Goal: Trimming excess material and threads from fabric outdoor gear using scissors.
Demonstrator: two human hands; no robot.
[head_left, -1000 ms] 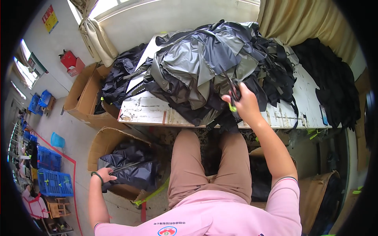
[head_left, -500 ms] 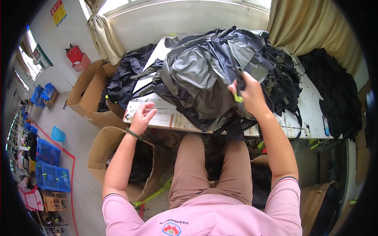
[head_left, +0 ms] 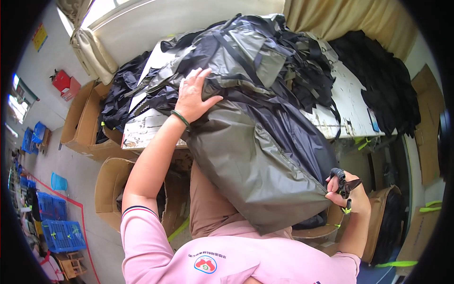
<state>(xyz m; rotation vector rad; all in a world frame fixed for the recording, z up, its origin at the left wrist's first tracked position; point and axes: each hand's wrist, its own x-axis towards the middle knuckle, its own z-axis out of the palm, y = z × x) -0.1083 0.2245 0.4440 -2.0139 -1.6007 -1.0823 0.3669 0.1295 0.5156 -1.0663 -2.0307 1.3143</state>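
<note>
A large olive-grey and dark navy piece of thin, shiny fabric [head_left: 246, 161], sewn like a bag, hangs from the table's front edge over my lap. My left hand [head_left: 193, 94] rests palm down on its upper part, fingers spread. At the right, my right hand [head_left: 347, 191] pinches the fabric's corner and pulls it taut. Tucked in that same hand is a small black tool [head_left: 341, 182] with a yellow-green bit; its exact kind is not clear. Behind, a heap of grey and black sewn fabric with straps [head_left: 265, 57] covers the table.
The worn white table [head_left: 146, 128] stands against the wall. Black pieces [head_left: 378, 80] lie at its right end. Cardboard boxes stand at the left [head_left: 80, 128], under the table [head_left: 111, 189] and at the lower right [head_left: 378, 213]. Blue crates [head_left: 64, 235] are on the floor far left.
My right hand has drawn the fabric toward me and down to the right, spreading it over my lap. My left hand has moved from above the table edge onto the fabric.
</note>
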